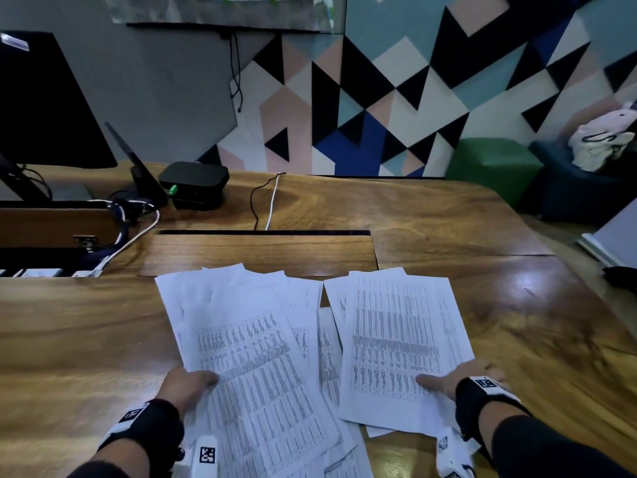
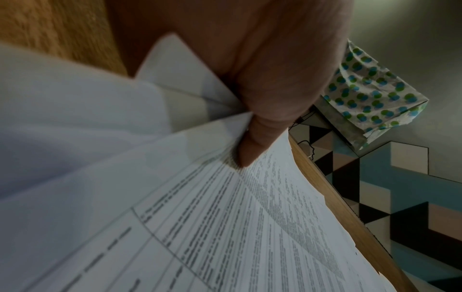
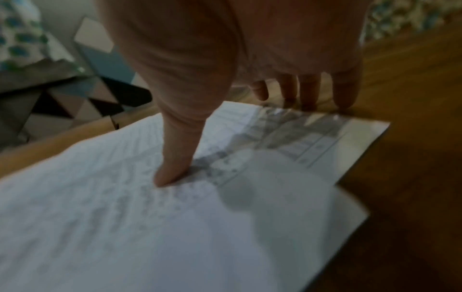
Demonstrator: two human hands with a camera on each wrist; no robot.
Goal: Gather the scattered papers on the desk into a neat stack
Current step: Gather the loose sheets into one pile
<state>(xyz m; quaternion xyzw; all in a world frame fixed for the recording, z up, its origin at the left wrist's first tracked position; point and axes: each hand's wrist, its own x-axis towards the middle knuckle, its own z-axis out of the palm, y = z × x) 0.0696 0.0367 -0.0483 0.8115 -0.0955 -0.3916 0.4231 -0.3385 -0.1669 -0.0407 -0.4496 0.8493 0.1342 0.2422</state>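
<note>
Printed sheets lie fanned in two overlapping bunches on the wooden desk [image 1: 482,236], close to its near edge. My left hand [image 1: 188,382] grips the left bunch [image 1: 255,357] at its left side. Its thumb [image 2: 255,142] lies on the top sheet [image 2: 225,227], with several sheets splayed under it. My right hand [image 1: 462,376] is at the right bunch [image 1: 400,332], near its lower right corner. The right thumb [image 3: 175,158] presses on the top sheet [image 3: 150,227]. The straight fingertips [image 3: 307,98] stand at the sheet's far edge, on the desk [image 3: 412,158].
A monitor [image 1: 41,98], a black box [image 1: 194,182] and cables [image 1: 272,201] stand at the back left. A cable slot with a wooden lid [image 1: 258,253] lies just behind the papers, and an open cable tray [image 1: 51,229] is at the left. Past the desk's right edge stands a green stool [image 1: 493,167].
</note>
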